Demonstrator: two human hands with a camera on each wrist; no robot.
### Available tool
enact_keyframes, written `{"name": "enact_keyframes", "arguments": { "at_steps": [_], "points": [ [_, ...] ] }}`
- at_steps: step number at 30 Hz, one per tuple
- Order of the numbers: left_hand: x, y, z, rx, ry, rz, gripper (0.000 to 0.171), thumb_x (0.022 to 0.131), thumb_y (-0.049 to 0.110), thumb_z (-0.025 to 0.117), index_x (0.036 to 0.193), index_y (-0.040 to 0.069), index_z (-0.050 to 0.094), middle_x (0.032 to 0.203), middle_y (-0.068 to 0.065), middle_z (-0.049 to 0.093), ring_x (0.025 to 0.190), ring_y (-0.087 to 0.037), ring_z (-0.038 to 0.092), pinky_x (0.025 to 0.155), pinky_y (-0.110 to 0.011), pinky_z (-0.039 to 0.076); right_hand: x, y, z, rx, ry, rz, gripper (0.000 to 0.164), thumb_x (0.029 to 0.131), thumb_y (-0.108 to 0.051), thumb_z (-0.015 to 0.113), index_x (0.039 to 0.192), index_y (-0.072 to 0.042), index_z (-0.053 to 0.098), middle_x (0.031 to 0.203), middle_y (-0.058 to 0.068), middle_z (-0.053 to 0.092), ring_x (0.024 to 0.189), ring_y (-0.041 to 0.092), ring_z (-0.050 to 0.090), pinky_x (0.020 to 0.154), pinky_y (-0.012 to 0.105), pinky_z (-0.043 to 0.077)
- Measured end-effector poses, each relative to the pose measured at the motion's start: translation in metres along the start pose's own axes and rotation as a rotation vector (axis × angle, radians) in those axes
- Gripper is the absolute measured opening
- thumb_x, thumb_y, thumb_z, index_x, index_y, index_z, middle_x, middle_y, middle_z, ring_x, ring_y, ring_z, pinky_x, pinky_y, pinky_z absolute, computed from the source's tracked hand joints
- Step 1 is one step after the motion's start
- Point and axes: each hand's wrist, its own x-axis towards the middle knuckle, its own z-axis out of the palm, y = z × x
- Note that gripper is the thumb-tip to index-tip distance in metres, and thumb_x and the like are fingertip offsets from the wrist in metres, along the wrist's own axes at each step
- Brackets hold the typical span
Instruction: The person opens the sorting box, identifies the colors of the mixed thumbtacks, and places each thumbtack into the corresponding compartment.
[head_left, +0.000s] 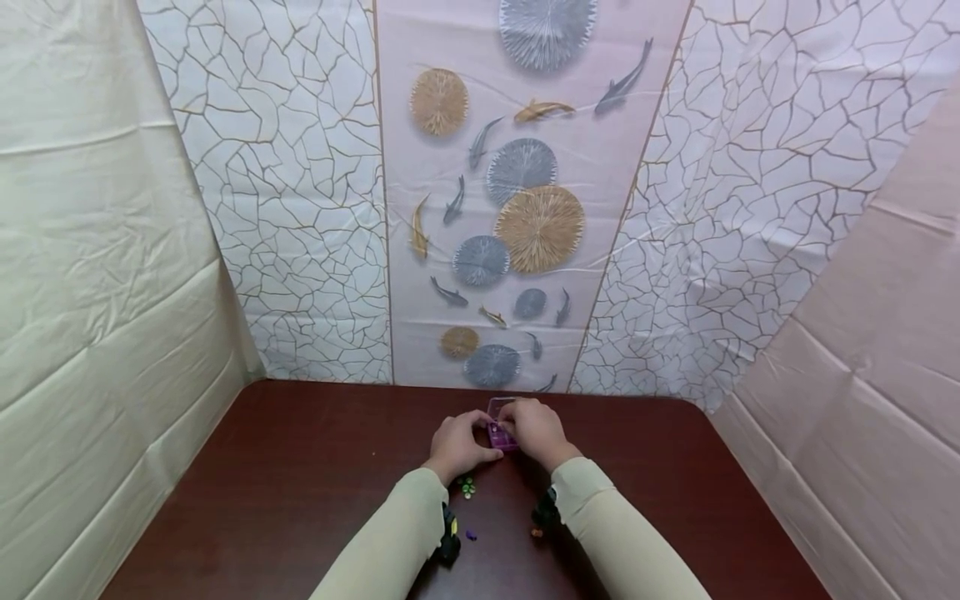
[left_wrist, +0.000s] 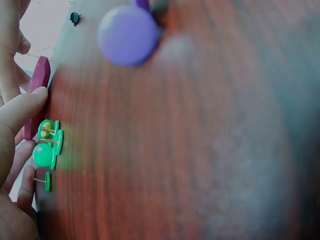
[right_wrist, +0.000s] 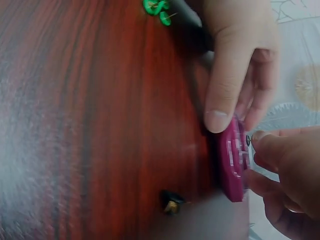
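Observation:
A small magenta box [head_left: 504, 446] with a raised clear lid [head_left: 501, 403] lies toward the far side of the table. My left hand [head_left: 459, 444] grips its left side, thumb [right_wrist: 218, 120] along the near edge. My right hand [head_left: 534, 427] is over the right part of the box, its thumb and forefinger pinching a small dark thumbtack [right_wrist: 248, 140] close to the compartments. Several green thumbtacks [left_wrist: 44, 154] lie by my left wrist. In the head view, part of the box is hidden behind my right hand.
A purple thumbtack [head_left: 471, 536] lies between my forearms on the dark red-brown table [head_left: 315, 483]. Dark and gold-orange thumbtacks [head_left: 537, 532] lie beside my right wrist. A small black thumbtack [left_wrist: 75, 19] shows in the left wrist view. Patterned cloth [head_left: 480, 333] hangs behind the table.

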Motion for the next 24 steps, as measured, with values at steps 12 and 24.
{"name": "enact_keyframes", "arguments": {
  "at_steps": [12,24],
  "points": [
    [0.0012,-0.0016,0.0017,0.002,0.006,-0.004,0.057,0.067,0.055,0.084,0.116,0.031,0.067,0.115,0.006,0.069,0.109,-0.024,0.051,0.091,-0.051,0.047,0.0037,-0.0011,0.0104,-0.063,0.008,0.047,0.007,0.09,-0.026,0.071,0.086,-0.023,0.076,0.084,-0.003,0.07,0.062,0.009,0.056,0.053,0.033,0.053],
    [0.0009,-0.004,0.0047,-0.025,0.007,-0.014,0.055,0.069,0.058,0.081,0.116,0.033,0.067,0.115,0.007,0.069,0.112,-0.023,0.05,0.093,-0.051,0.046,0.0046,-0.0072,0.0102,-0.081,0.035,0.129,0.007,0.086,-0.028,0.074,0.081,-0.024,0.077,0.078,-0.005,0.072,0.059,0.014,0.059,0.053,0.038,0.055]
  ]
}}
